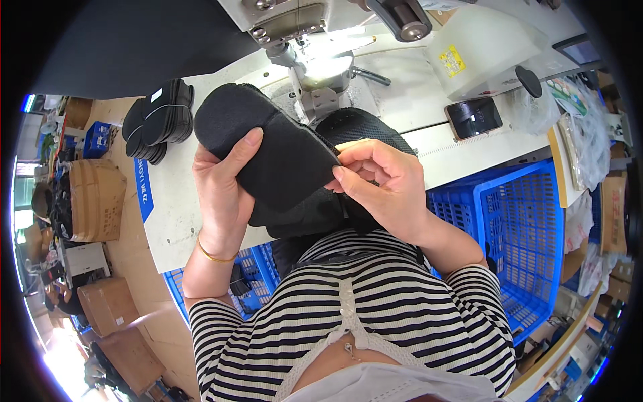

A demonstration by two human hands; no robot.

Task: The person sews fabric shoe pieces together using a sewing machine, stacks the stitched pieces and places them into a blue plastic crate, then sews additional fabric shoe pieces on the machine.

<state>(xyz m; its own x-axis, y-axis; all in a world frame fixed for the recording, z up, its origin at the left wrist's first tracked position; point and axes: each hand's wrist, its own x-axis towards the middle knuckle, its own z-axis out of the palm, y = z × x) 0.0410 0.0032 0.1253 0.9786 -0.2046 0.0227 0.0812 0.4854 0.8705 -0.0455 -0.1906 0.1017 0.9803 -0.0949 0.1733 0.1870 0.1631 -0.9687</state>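
A flat black fabric piece [278, 157] with one rounded end and a seam across it is held up in front of the sewing machine [315, 67]. My left hand [228, 167] grips its left side, thumb on top and the other fingers hidden beneath. At its right corner my right hand [382, 181] pinches the edge between thumb and fingers. Behind it, close to the machine's needle area, lies a black mesh piece [365, 124], partly covered by my right hand and the held piece. More black fabric [301, 218] sits below, near my lap.
Tied bundles of black rounded pieces [161, 114] rest on the white table [175, 231] at the left. A phone [474, 118] lies at the right. A blue plastic crate [519, 234] stands beside me on the right, another blue crate [258, 268] below the table's front edge. Cardboard boxes [97, 199] line the left.
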